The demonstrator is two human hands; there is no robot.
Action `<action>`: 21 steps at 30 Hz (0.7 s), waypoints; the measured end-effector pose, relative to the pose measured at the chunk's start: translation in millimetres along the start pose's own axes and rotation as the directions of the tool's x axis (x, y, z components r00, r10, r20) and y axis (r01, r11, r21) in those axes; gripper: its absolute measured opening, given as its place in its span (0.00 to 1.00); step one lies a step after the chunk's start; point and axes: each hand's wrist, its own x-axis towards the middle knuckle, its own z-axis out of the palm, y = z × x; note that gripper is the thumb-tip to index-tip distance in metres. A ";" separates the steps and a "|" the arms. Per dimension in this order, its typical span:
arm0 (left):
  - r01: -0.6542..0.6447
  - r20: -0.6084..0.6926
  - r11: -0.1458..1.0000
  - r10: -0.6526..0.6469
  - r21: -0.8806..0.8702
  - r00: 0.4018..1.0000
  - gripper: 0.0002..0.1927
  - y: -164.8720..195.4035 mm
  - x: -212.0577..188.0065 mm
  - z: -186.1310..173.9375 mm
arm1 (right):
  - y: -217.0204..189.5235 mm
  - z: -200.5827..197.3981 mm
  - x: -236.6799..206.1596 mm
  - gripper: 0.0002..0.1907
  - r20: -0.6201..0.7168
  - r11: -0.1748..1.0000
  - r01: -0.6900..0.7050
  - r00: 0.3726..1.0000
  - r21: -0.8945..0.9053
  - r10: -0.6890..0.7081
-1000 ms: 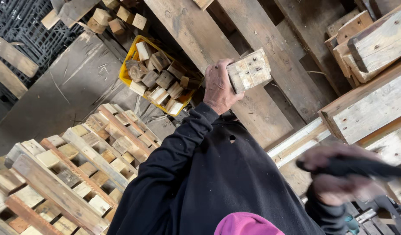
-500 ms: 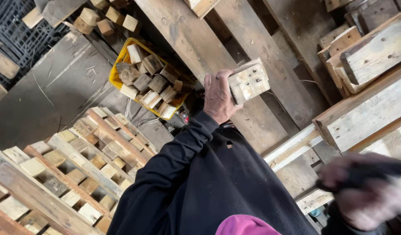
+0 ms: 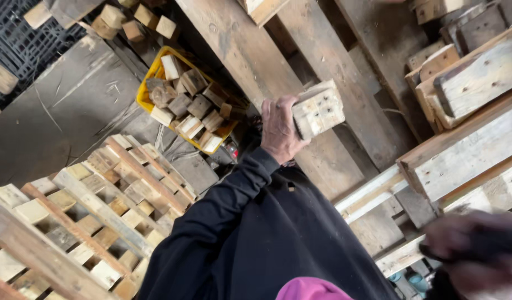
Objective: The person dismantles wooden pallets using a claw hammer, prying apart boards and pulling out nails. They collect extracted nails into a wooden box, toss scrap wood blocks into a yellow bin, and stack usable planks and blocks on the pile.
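A wide plank surface of worn, grey-brown pallet boards [image 3: 322,83] is seen from above, running diagonally from the upper middle toward the lower right. To the lower left a slatted wooden pallet [image 3: 83,216] is stacked with pale offcuts between its slats. Much of the lower centre is filled by a black sleeve [image 3: 234,222], which is stretched upward and away from the body, bent slightly at the elbow. Above and left of it a yellow crate [image 3: 146,89] is packed with short wooden blocks. At the end of the sleeve the left hand [image 3: 279,130] is raised, its back turned toward the camera and its fingers [image 3: 281,104] clenched around a wooden block [image 3: 318,110]. The block is held in the air over the diagonal planks, just right of the hand. It is a pale, weathered, squarish chunk, its facing side dotted with small dark nail holes. Its long axis is tilted, running from lower left to upper right. At the lower right edge the right hand [image 3: 478,255] is shown blurred, with a dark object across it; whether its fingers are closed around that object cannot be told.
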 end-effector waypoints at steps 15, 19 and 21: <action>0.035 0.036 0.999 -0.034 -0.015 0.999 0.58 -0.1 -2.1 -1.2 | -0.9 -12.1 -2.3 0.16 0.037 0.995 0.102 0.994 -0.019 -0.101; 0.070 0.034 0.997 -0.070 0.016 0.997 0.56 1.9 -6.6 4.7 | -11.1 11.1 19.8 0.17 0.155 0.918 0.325 0.919 0.228 -0.363; 0.074 0.040 0.997 -0.074 0.009 0.996 0.55 0.7 -6.2 3.7 | 6.0 63.8 35.3 0.18 0.226 0.985 0.108 0.964 0.132 -0.137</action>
